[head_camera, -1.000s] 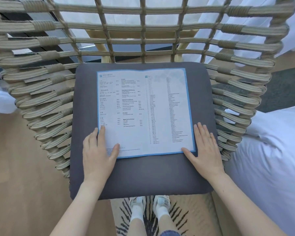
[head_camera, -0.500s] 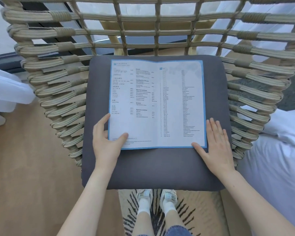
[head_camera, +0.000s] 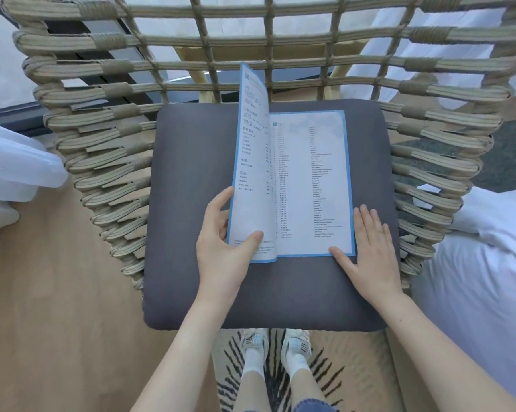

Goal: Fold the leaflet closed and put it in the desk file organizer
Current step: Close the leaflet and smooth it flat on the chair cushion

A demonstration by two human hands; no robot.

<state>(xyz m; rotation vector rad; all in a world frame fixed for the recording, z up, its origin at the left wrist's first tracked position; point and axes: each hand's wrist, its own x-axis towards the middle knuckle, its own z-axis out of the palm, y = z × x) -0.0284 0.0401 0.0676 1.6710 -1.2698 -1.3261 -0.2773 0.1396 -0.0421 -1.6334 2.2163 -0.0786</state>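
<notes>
One leaflet [head_camera: 310,185], one grey seat cushion [head_camera: 191,203], one woven rope chair [head_camera: 108,138] and two hands are in view. The leaflet has a blue border and printed lists; it lies on the cushion, toward the right half. Its right page rests flat, while its left page stands raised, nearly upright along the centre fold.

The left hand [head_camera: 221,248] grasps the near left corner of the raised page, thumb on the printed face and fingers curled behind the sheet. The right hand [head_camera: 370,251] is released and spread flat, palm down on the cushion, with its thumb and the edge of its index finger touching the near right corner of the flat page.

On the near side, below the cushion, two white sneakers [head_camera: 276,346] stand on a striped rug [head_camera: 325,370]. White bedding [head_camera: 489,263] lies on the right, and wooden floor [head_camera: 42,292] shows on the left.
</notes>
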